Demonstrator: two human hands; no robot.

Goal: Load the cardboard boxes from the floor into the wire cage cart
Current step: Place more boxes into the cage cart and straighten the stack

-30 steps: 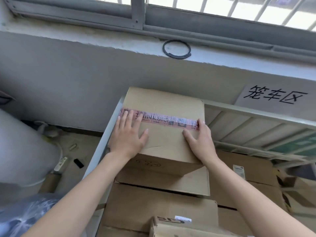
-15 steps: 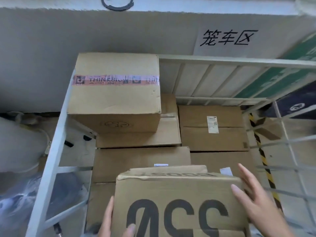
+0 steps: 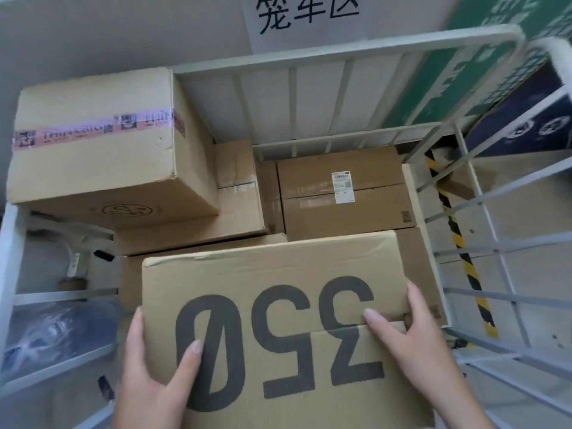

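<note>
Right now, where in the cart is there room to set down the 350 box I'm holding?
For the 350 box, back right is free: the flat top of the labelled box, between the taped box, the rear rail and the right wire side. Back left is crowded, stacked high.

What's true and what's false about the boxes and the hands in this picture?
1. The left hand and the right hand both hold the 350 box. True.
2. The pink-taped box sits on the right side of the wire cage cart. False: it sits at the far left, on top of other boxes.
3. A white label is stuck on the back-right box. True.
4. The wire cage cart has nothing in it. False: several cardboard boxes lie inside.
</note>
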